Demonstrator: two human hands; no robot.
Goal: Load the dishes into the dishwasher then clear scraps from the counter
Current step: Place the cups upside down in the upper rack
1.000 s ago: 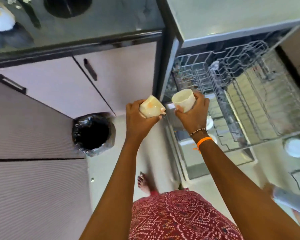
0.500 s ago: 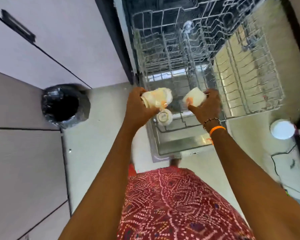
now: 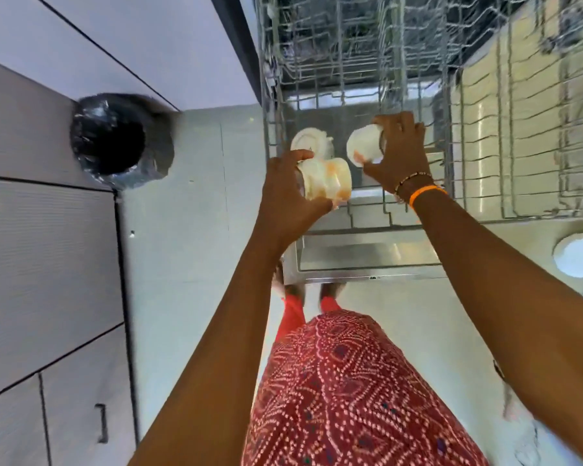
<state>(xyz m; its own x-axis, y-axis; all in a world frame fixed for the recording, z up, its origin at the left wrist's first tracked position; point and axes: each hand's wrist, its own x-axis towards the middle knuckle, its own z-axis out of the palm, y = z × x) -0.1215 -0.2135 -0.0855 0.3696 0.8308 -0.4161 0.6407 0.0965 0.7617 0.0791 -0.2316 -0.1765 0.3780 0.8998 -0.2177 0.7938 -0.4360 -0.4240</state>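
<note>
So the pull-out grey wire dishwasher rack [image 3: 357, 72] is slid right out over the open door, and it's nearly bare. I can only make out one round cream cup sitting upside down in the rack [image 3: 312, 142] at its front-left, base ring facing up. Looks like loading has barely started: one piece in, two more on the way, and the counter scraps part isn't even visible from here, so I'd guess that's all still to do.

The black-bagged round bin [image 3: 115, 142] stands on the floor off to the left, well apart from the rack, and there's a small white round lid-like thing on the floor [image 3: 578, 255] at the right edge, can't tell what it is.

Now the hands. The left hand [image 3: 283, 193] has fingers curled round a cream ceramic cup with orange smears [image 3: 327, 178], held on its side just over the rack's front-left part, long axis running roughly left-right with the mouth pointing right. The right hand [image 3: 399, 149] grips a plain white ceramic cup [image 3: 364, 144], also tipped over, one end facing left and a bit toward the camera; it's blurry enough that I wouldn't swear whether that's the mouth. It hovers over the middle of the rack, just beside the upside-down cup. Neither is set down yet.
</note>
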